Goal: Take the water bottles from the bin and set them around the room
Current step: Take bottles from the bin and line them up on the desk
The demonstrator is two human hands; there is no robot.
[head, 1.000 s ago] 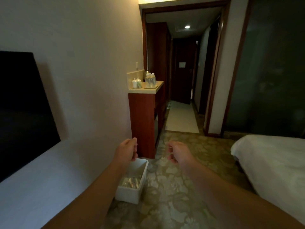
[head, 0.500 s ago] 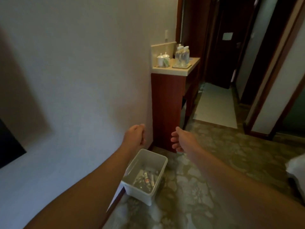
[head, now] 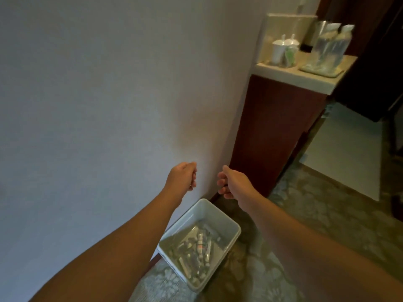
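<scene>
Nearest me, the white bin (head: pixel 226 216) sits on the patterned floor (head: pixel 305 214) against the wall, water bottles (head: pixel 196 247) lying inside it. Above it I hold my left hand (head: pixel 182 176) and right hand (head: pixel 232 182) apart, fingers loosely curled, holding nothing. Farther off, a wooden cabinet (head: pixel 268 131) carries cups (head: pixel 283 51) and upright bottles (head: pixel 331 44).

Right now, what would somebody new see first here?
Two bare hands, left and right, reach out holding nothing. Below them on the patterned floor sits a white plastic bin of clear water bottles. More clear bottles stand on the cream-topped wooden cabinet.
</scene>
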